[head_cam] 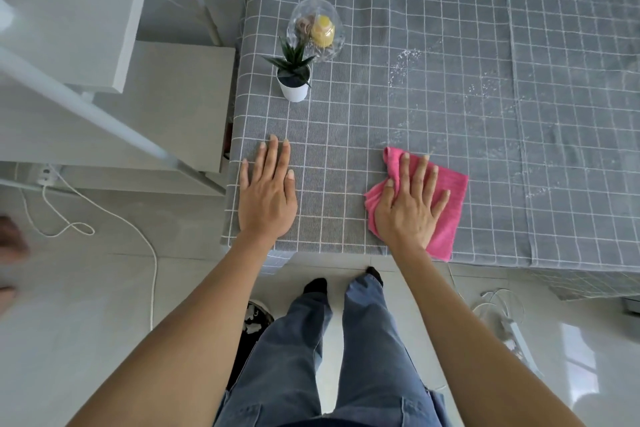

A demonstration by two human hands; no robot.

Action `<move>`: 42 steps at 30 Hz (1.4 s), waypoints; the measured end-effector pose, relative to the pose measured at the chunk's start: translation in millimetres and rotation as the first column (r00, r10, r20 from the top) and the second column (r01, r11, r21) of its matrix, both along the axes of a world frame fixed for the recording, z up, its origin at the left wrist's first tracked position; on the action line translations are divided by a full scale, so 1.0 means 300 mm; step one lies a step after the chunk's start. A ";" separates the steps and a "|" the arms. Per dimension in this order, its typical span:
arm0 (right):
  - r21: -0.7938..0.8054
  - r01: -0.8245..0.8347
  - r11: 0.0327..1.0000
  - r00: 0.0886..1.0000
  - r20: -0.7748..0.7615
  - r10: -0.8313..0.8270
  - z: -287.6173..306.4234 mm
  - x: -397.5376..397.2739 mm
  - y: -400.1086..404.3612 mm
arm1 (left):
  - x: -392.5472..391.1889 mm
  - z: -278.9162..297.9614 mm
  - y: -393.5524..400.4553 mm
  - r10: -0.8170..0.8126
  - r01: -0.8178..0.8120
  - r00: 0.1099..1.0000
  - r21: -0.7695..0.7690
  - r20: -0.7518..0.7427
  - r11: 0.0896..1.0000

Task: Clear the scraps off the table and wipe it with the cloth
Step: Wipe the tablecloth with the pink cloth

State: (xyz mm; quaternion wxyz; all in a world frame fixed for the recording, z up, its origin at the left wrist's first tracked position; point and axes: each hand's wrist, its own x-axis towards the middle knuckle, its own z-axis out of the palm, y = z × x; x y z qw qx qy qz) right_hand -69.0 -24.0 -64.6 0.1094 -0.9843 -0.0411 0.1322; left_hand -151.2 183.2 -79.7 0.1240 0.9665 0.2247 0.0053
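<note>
A pink cloth [446,198] lies on the table [450,28], which is covered by a grey checked tablecloth, near its front edge. My right hand [412,204] presses flat on the cloth with fingers spread. My left hand [268,191] rests flat and empty on the tablecloth near the front left corner. Wet or crumbly specks [405,62] streak the tablecloth beyond the cloth, toward the middle and right.
A small potted plant [293,74] in a white pot stands at the table's left side, with a clear glass bowl [317,29] holding small items behind it. White shelving [104,80] stands left of the table. Cables [104,218] lie on the floor.
</note>
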 end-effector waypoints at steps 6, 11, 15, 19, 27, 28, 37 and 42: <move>0.056 -0.308 0.950 0.951 -0.009 0.309 0.009 -0.139 0.187 | 0.003 -0.001 -0.002 0.006 -0.006 1.000 -0.006 -0.003 1.000; 0.095 -0.383 0.919 0.924 0.028 0.382 0.009 -0.124 0.134 | 0.000 0.003 -0.002 -0.001 0.001 1.000 0.006 0.007 1.000; 0.035 -0.291 0.956 0.956 0.035 0.290 -0.003 -0.053 0.016 | 0.000 0.006 0.000 -0.003 0.003 1.000 0.000 -0.005 1.000; -0.060 -0.101 0.993 0.995 0.017 0.102 -0.007 0.031 -0.142 | -0.002 0.002 0.002 -0.004 0.004 1.000 -0.015 -0.009 1.000; 0.024 0.244 0.970 0.970 0.019 -0.244 0.006 0.027 -0.028 | 0.000 0.001 0.000 0.005 -0.005 1.000 -0.004 -0.020 1.000; 0.027 0.246 0.969 0.969 0.018 -0.246 0.006 0.024 0.010 | 0.000 -0.001 0.001 0.007 -0.008 1.000 -0.005 -0.023 1.000; 0.052 -0.328 0.943 0.945 0.023 0.327 0.006 -0.060 0.267 | 0.001 0.005 -0.004 0.008 -0.008 1.000 -0.007 -0.027 1.000; 0.024 -0.400 0.916 0.916 0.038 0.399 -0.002 0.008 0.157 | -0.002 0.004 0.002 -0.009 0.009 1.000 0.004 -0.013 1.000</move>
